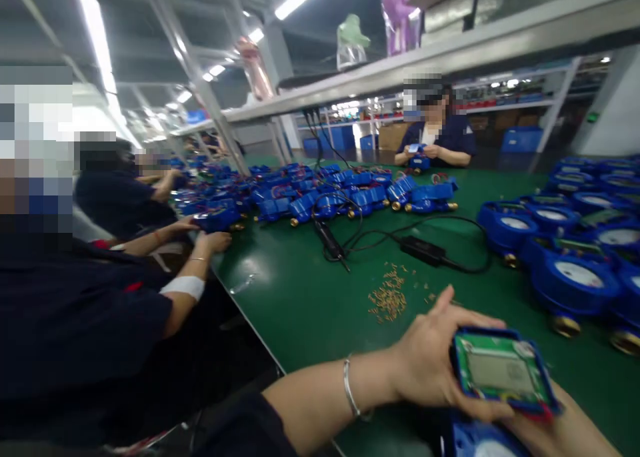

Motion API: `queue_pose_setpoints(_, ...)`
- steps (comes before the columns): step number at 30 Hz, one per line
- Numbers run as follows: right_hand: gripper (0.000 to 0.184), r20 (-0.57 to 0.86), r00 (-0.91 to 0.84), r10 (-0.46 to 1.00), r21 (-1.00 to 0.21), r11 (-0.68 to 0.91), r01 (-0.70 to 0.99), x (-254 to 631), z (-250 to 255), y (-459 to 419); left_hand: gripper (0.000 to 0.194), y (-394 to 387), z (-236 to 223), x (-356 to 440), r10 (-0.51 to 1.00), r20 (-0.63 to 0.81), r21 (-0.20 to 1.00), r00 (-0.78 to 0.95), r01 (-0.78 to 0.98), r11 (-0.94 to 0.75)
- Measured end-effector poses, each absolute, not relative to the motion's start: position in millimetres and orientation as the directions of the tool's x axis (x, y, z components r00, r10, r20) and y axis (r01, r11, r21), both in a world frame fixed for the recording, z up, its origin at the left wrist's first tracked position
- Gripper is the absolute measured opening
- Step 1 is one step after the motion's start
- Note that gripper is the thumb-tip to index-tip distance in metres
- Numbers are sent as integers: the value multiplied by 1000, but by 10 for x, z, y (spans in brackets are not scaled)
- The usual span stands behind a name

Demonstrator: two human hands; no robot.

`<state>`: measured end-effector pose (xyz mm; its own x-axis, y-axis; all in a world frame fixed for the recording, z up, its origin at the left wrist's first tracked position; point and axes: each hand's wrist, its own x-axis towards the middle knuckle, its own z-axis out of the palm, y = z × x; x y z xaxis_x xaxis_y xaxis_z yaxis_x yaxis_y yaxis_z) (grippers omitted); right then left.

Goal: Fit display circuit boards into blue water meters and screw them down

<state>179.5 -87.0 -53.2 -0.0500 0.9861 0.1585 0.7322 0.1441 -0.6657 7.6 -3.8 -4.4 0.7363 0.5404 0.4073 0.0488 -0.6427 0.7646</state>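
Note:
My left hand [425, 363] is closed around a blue-framed module [505, 373] that carries a green circuit board and a grey display, facing up. It is held at the near edge of the green table [300, 303]. A silver bracelet sits on that wrist. My right forearm [565, 433] comes in from the lower right under the module; its fingers are hidden. Below the module, at the bottom edge, part of a blue meter body [480, 443] shows.
A small heap of brass pieces [390, 298] lies just beyond my hand. Behind it are a black adapter [423, 249] with cables and a black tool [330, 240]. Blue meters [575, 277] crowd the right; more [350, 197] are piled mid-table. Co-workers sit left and opposite [440, 137].

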Motion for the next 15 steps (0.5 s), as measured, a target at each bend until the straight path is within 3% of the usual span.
queue_pose_setpoints(2, 44, 156, -52, 986, -800, 157, 579, 1791, -499, -946, 77, -10, -57, 114, 513, 502, 744, 696, -45, -667)
queue_pose_setpoints(4, 45, 193, -76, 978, -861, 206, 464, 1772, -438, -939, 76, 33, -56, 135, 487, 554, 719, 676, -94, -688)
queue_pose_setpoints(15, 35, 231, -11, 973, -877, 214, 430, 1717, -184, -894, 69, 44, -34, 128, 639, 387, 850, 665, 12, -526)
